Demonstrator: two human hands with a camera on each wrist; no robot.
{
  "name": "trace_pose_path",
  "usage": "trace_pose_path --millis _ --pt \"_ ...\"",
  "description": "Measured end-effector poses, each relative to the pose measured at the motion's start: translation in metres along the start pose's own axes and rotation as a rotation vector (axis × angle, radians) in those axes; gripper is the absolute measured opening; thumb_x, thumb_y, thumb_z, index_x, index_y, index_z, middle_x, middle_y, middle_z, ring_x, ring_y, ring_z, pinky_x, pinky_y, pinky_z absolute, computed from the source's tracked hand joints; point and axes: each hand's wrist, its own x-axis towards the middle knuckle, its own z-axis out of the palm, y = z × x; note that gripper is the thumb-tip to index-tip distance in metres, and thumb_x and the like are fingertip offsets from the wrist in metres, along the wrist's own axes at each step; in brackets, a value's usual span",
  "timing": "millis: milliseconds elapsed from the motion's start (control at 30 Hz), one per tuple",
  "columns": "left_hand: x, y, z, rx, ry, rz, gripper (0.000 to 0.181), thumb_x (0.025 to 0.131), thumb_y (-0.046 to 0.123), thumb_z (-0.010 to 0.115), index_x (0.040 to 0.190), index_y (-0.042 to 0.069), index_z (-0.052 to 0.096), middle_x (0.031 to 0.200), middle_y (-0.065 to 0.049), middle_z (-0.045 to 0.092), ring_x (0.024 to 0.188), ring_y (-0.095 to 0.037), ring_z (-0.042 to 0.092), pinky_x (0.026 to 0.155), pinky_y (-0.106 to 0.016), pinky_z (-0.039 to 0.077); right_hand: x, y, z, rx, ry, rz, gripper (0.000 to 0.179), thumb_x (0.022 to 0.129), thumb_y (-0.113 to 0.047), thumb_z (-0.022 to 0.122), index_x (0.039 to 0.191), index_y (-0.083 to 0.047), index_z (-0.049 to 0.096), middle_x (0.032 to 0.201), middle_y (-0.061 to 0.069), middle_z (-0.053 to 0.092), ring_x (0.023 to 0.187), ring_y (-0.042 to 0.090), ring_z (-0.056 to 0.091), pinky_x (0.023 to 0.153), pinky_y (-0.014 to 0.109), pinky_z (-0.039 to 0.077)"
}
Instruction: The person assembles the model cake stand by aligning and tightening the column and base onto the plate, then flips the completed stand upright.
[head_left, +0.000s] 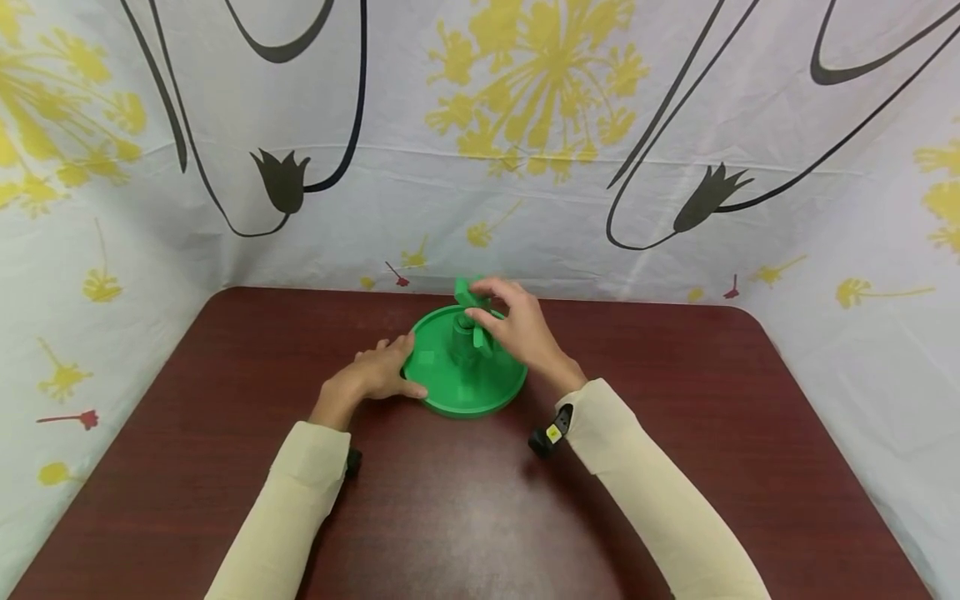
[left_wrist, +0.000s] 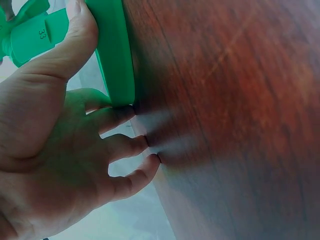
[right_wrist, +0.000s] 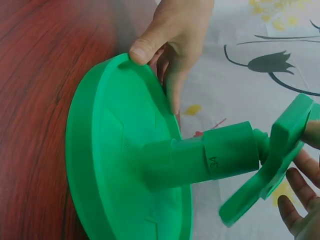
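Note:
A green round base (head_left: 480,392) with a raised rim lies on the table. From its middle rises a green post (right_wrist: 227,152), marked 34 in the right wrist view and 33 in the left wrist view. On the post's top sits a green winged knob (right_wrist: 280,150) with several blades. My left hand (head_left: 378,371) holds the base's left rim, thumb over the edge (left_wrist: 114,55), other fingers spread outside with tips on the tabletop. With thumb and fingers, my right hand (head_left: 520,325) pinches the knob; the blades hide part of that hold.
The dark red-brown table (head_left: 652,417) has rounded far corners. A white cloth (head_left: 420,208) with yellow and grey flower prints hangs behind it and along both sides. A black band with a small device (head_left: 551,433) is on the right wrist.

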Motion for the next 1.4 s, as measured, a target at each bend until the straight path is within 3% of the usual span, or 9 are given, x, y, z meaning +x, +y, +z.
trace_pose_path --millis 267,367,600,800,900,1000,1133,1300,1400 --pt "-0.002 0.002 -0.003 0.003 -0.002 -0.006 0.103 0.092 0.045 0.069 0.160 0.006 0.003 0.165 -0.020 0.009 0.150 -0.047 0.004 0.116 -0.068 0.010 0.001 -0.001 -0.004 -0.068 -0.155 -0.048 0.037 0.103 -0.020 0.057 0.139 -0.013 0.060 0.140 0.011 0.058 0.134 0.029 0.044 0.111 0.049 0.035" --pt "-0.003 0.002 -0.002 0.006 -0.006 -0.010 0.103 0.092 0.045 0.069 0.160 0.006 0.002 0.165 -0.020 0.009 0.150 -0.046 0.004 0.116 -0.068 0.010 0.002 -0.003 -0.002 -0.140 -0.219 -0.080 0.039 0.105 -0.025 0.052 0.142 -0.015 0.057 0.144 0.011 0.054 0.137 0.029 0.041 0.113 0.051 0.032" --pt "-0.002 0.000 -0.001 0.001 -0.001 0.003 0.104 0.091 0.045 0.070 0.160 0.006 0.002 0.165 -0.020 0.009 0.150 -0.047 0.004 0.115 -0.070 0.009 0.003 -0.013 0.003 -0.361 -0.284 -0.123 0.039 0.105 -0.034 0.049 0.141 -0.021 0.058 0.147 0.006 0.052 0.139 0.032 0.039 0.113 0.057 0.031" --pt "-0.003 0.000 0.000 -0.003 -0.004 0.001 0.104 0.092 0.045 0.069 0.160 0.006 0.002 0.165 -0.020 0.008 0.150 -0.047 0.002 0.115 -0.070 0.009 0.003 -0.019 0.004 -0.433 -0.339 -0.088 0.040 0.106 -0.038 0.047 0.142 -0.024 0.057 0.150 0.004 0.049 0.141 0.030 0.035 0.113 0.058 0.030" --pt "-0.002 -0.001 0.001 -0.008 -0.004 0.004 0.104 0.092 0.044 0.070 0.160 0.006 0.001 0.165 -0.020 0.008 0.150 -0.047 0.002 0.115 -0.070 0.008 0.002 -0.018 0.004 -0.401 -0.310 -0.071 0.040 0.105 -0.039 0.048 0.141 -0.023 0.058 0.150 0.005 0.049 0.141 0.029 0.036 0.113 0.059 0.030" --pt "0.000 -0.002 0.002 -0.011 -0.003 0.002 0.105 0.091 0.045 0.070 0.160 0.007 0.001 0.165 -0.020 0.008 0.151 -0.046 0.003 0.116 -0.069 0.009 0.000 -0.013 0.001 -0.321 -0.226 -0.046 0.039 0.105 -0.037 0.050 0.137 -0.018 0.062 0.145 0.007 0.054 0.138 0.029 0.041 0.112 0.056 0.033" --pt "0.000 -0.001 0.002 -0.010 -0.001 -0.007 0.104 0.091 0.045 0.070 0.160 0.007 0.002 0.165 -0.020 0.008 0.151 -0.046 0.002 0.117 -0.068 0.008 -0.003 -0.004 -0.007 -0.193 -0.114 0.053 0.037 0.104 -0.034 0.052 0.132 -0.012 0.064 0.137 0.008 0.060 0.131 0.027 0.049 0.106 0.049 0.042" --pt "-0.001 0.000 0.001 -0.005 -0.002 -0.009 0.103 0.091 0.045 0.070 0.160 0.008 0.002 0.166 -0.019 0.008 0.150 -0.046 0.002 0.116 -0.068 0.008 -0.011 0.008 -0.019 -0.080 -0.086 0.215 0.032 0.103 -0.032 0.056 0.126 -0.013 0.067 0.128 0.005 0.064 0.116 0.022 0.061 0.092 0.043 0.052" --pt "-0.001 0.001 0.001 -0.004 -0.004 -0.011 0.103 0.091 0.044 0.070 0.160 0.008 0.002 0.166 -0.019 0.008 0.151 -0.046 0.002 0.117 -0.068 0.008 -0.014 0.013 -0.022 -0.034 -0.069 0.254 0.026 0.102 -0.029 0.058 0.118 -0.014 0.070 0.116 0.003 0.070 0.101 0.020 0.066 0.083 0.039 0.053"
